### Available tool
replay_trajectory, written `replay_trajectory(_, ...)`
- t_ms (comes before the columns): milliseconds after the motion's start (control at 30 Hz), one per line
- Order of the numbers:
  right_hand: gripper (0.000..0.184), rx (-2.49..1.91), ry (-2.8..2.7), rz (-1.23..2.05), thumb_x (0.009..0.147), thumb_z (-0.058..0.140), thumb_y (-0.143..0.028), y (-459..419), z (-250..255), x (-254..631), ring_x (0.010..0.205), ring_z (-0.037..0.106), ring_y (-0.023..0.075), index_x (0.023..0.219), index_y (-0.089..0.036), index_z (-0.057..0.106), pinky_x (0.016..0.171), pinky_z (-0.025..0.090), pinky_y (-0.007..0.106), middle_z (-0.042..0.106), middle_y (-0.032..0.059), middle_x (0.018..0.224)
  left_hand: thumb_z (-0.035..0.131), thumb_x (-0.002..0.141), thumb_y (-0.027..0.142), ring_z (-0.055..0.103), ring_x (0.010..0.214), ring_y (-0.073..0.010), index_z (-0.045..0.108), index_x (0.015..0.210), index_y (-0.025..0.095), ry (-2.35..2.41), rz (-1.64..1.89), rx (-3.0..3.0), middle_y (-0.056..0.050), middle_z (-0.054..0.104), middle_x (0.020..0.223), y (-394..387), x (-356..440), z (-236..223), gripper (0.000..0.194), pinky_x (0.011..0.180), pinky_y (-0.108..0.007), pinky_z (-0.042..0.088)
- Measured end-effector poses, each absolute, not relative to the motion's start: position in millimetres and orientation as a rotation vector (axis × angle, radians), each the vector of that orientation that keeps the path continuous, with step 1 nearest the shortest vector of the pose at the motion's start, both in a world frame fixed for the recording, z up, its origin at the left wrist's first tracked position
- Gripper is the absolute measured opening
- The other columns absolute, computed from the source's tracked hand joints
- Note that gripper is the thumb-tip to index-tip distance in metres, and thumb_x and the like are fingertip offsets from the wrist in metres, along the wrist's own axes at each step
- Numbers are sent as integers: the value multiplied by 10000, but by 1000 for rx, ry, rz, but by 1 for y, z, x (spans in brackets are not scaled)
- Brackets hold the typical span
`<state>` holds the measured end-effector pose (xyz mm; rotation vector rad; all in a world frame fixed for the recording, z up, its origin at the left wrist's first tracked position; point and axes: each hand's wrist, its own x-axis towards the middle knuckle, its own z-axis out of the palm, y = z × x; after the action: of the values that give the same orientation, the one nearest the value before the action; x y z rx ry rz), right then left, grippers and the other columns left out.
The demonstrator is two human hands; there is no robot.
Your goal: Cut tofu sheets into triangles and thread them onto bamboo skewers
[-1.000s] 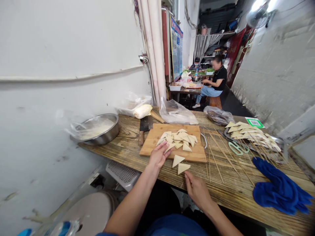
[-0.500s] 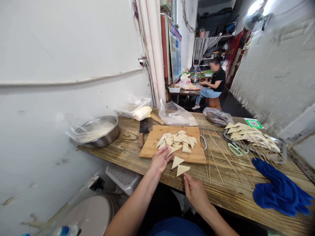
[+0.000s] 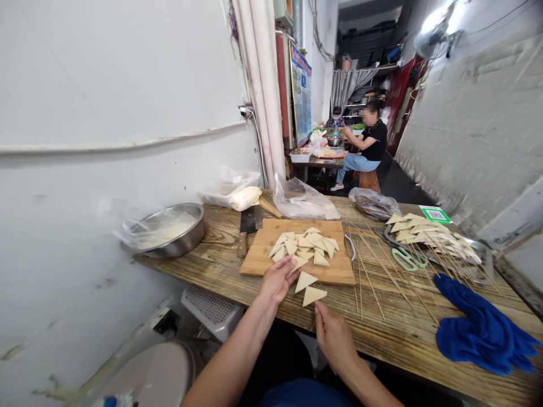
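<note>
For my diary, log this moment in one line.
left fingers: holding triangular slice | right fingers: by nearest slice | cutting board: piled slices

A crumpled blue cloth (image 3: 470, 333) lies near a pair of pale green-handled scissors (image 3: 413, 267), with a steel basin (image 3: 182, 243) topped by clear plastic (image 3: 148, 227) at the opposite end, beside a white wall (image 3: 106, 73). Behind, past a pale pink curtain (image 3: 263, 85), a person (image 3: 373, 138) dressed in black and blue sits on a wooden stool (image 3: 369, 181), while a fan (image 3: 431, 43) hangs on the right-hand wall (image 3: 475, 118).
</note>
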<state>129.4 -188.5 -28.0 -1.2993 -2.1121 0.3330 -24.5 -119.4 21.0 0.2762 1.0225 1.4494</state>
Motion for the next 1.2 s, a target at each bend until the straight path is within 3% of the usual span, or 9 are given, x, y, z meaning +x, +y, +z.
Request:
replay_trajectory(700, 444, -1312, -2120, 267, 936, 182, -242, -183, -31, 123, 524, 616, 149, 995, -102, 600, 513, 416, 202, 663, 84, 627, 644, 686, 37, 647, 646, -122, 582, 882, 98, 1069, 1447, 243, -65, 674, 751, -120, -16, 22, 214, 653, -231, 527)
replay_trajectory(867, 438, -1299, -2103, 312, 935, 185, -250, -182, -31, 127, 529, 622, 156, 1001, -108, 594, 527, 431, 212, 670, 82, 642, 650, 710, 185, 646, 758, -147, 602, 958, 117, 1072, 1471, 440, -96, 677, 895, -121, -23, 13, 261, 733, -287, 513)
replay_trajectory(1033, 419, -1309, -1999, 341, 925, 213, -269, -177, -31, 138, 597, 652, 176, 987, -122, 600, 558, 451, 234, 699, 99, 761, 607, 706, 319, 614, 856, -187, 664, 911, 133, 1704, 1649, 1036, -92, 679, 916, -122, -60, -2, 283, 829, -330, 460)
replay_trajectory(1200, 381, -1319, -1921, 484, 910, 258, -299, -174, -27, 143, 632, 652, 185, 959, -146, 604, 581, 450, 249, 698, 86, 774, 517, 741, 403, 599, 801, -198, 683, 880, 150, 2173, 1312, 1515, -80, 677, 870, -116, -85, -5, 333, 776, -328, 451)
